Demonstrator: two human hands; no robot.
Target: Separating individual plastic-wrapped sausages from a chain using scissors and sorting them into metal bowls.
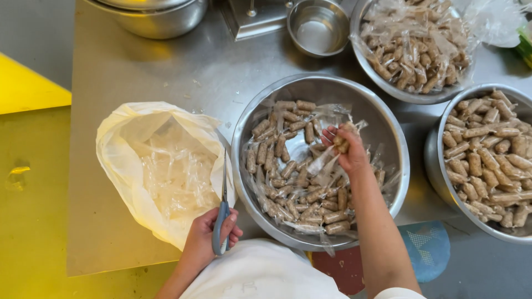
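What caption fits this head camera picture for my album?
Right hand picks a wrapped roll from the middle steel bowl; left hand holds scissors.

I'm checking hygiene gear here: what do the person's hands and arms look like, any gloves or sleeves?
No gloves: the left hand and right hand are bare, as are both forearms. A white garment covers the torso, and a white sleeve edge shows on the right arm.

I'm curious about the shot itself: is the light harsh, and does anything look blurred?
Head view: soft overhead light, with mild glare on the middle steel bowl and on the table; edges bend slightly; right hand and scissors look sharp.
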